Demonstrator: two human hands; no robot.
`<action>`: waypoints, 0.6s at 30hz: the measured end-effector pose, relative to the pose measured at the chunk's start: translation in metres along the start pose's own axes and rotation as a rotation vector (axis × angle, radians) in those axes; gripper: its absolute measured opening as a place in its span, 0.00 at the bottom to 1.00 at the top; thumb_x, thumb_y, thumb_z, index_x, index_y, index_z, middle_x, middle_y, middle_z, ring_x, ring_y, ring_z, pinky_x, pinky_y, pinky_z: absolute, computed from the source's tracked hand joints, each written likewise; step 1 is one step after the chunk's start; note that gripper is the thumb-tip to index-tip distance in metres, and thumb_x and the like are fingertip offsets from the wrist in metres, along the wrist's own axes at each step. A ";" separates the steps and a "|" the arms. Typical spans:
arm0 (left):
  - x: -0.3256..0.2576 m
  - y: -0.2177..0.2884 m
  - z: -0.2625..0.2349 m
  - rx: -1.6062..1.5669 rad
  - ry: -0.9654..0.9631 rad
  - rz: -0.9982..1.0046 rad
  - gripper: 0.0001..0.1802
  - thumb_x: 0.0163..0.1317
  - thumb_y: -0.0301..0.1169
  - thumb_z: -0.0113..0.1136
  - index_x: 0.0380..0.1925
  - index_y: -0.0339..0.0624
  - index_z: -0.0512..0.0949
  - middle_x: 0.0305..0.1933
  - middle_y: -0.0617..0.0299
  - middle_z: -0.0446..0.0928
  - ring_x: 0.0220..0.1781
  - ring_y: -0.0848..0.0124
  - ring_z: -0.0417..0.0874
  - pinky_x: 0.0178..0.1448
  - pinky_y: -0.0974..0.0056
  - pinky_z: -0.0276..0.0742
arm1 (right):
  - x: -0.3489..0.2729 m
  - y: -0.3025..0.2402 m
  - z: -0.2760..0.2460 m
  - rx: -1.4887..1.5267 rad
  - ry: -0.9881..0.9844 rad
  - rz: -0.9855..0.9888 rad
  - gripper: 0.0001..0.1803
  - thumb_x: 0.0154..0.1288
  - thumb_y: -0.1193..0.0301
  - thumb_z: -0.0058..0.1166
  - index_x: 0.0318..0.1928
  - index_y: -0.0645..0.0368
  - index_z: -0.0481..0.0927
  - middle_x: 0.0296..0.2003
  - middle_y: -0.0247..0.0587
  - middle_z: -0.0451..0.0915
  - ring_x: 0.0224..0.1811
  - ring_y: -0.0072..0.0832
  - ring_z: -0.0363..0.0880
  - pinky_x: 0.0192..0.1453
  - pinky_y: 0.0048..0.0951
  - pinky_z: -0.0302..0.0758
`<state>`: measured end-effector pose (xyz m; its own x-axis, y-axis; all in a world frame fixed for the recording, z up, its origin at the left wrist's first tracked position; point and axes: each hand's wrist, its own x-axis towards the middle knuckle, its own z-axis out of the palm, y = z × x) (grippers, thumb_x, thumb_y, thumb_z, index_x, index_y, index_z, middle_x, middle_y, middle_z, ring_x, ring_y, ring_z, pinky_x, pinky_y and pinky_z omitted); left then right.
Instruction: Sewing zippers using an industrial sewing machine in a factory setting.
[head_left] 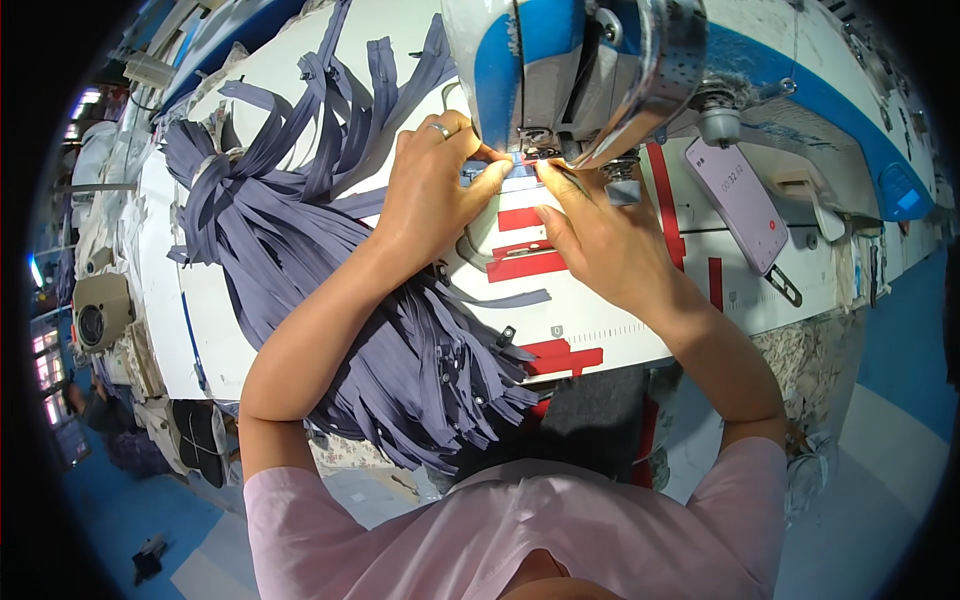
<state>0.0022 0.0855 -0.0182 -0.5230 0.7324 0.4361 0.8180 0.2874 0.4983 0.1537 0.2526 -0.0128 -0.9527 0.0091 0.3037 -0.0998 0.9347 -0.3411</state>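
Observation:
My left hand [430, 195], with a ring on one finger, pinches the end of a grey-blue zipper [471, 174] just left of the sewing machine's presser foot [537, 152]. My right hand [615, 240] is at the foot's right side, index fingertip close to the needle area and thumb set apart, lower down. Its other fingers curl; what they hold, if anything, is hidden. Under my left forearm lies a large tied bundle of grey-blue zippers [300, 235], its loose ends hanging over the table's front edge.
The blue and white sewing machine [800, 85] spans the back right. A phone with a lit screen [738, 200] lies right of my right hand. Red tape strips [530, 262] mark the white table [630, 300]. A blue pen-like stick [193, 340] is at the left.

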 end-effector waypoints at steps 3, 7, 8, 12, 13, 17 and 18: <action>0.001 -0.001 0.000 0.004 0.000 -0.009 0.09 0.57 0.32 0.71 0.31 0.37 0.84 0.34 0.58 0.80 0.42 0.59 0.79 0.49 0.56 0.65 | 0.005 0.001 0.000 0.029 0.098 -0.094 0.16 0.64 0.69 0.63 0.47 0.66 0.79 0.42 0.49 0.79 0.48 0.46 0.77 0.58 0.46 0.70; 0.002 -0.003 0.000 -0.014 -0.013 -0.019 0.10 0.57 0.33 0.70 0.33 0.37 0.85 0.36 0.58 0.81 0.43 0.60 0.80 0.50 0.57 0.66 | 0.006 0.001 0.001 0.079 0.108 -0.052 0.14 0.65 0.69 0.62 0.45 0.66 0.80 0.42 0.50 0.79 0.49 0.46 0.77 0.58 0.46 0.70; 0.002 -0.003 0.001 -0.015 -0.014 -0.019 0.10 0.57 0.33 0.70 0.33 0.37 0.85 0.36 0.58 0.81 0.43 0.60 0.80 0.50 0.57 0.66 | 0.006 0.002 0.002 0.110 0.104 -0.039 0.14 0.65 0.69 0.63 0.44 0.66 0.81 0.42 0.50 0.80 0.49 0.46 0.77 0.58 0.46 0.70; 0.000 -0.005 0.002 -0.005 -0.042 -0.058 0.10 0.57 0.32 0.71 0.33 0.36 0.84 0.37 0.57 0.81 0.43 0.60 0.80 0.50 0.57 0.66 | 0.005 0.002 0.001 0.122 0.118 -0.055 0.15 0.64 0.68 0.63 0.45 0.66 0.82 0.43 0.49 0.80 0.50 0.45 0.77 0.59 0.45 0.69; -0.001 -0.006 0.003 -0.001 -0.054 -0.075 0.11 0.56 0.32 0.71 0.33 0.36 0.83 0.37 0.56 0.81 0.43 0.60 0.80 0.50 0.58 0.66 | 0.005 0.001 0.001 0.122 0.119 -0.053 0.15 0.64 0.68 0.63 0.45 0.66 0.82 0.43 0.49 0.80 0.50 0.45 0.77 0.59 0.45 0.69; -0.001 -0.005 0.002 -0.012 -0.045 -0.068 0.11 0.56 0.32 0.72 0.32 0.35 0.83 0.38 0.56 0.80 0.43 0.60 0.80 0.50 0.58 0.66 | 0.006 0.000 0.001 0.075 0.115 -0.064 0.16 0.63 0.68 0.64 0.47 0.67 0.82 0.44 0.48 0.80 0.50 0.44 0.77 0.60 0.45 0.69; -0.001 -0.005 0.003 -0.013 -0.055 -0.082 0.11 0.56 0.32 0.72 0.33 0.36 0.83 0.38 0.56 0.80 0.43 0.61 0.80 0.49 0.58 0.66 | 0.006 0.000 0.002 0.066 0.128 -0.065 0.16 0.63 0.69 0.65 0.47 0.67 0.82 0.44 0.48 0.80 0.50 0.43 0.77 0.60 0.45 0.69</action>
<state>-0.0007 0.0844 -0.0234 -0.5739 0.7397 0.3515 0.7694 0.3399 0.5408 0.1475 0.2522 -0.0125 -0.8997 -0.0010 0.4365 -0.1824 0.9094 -0.3738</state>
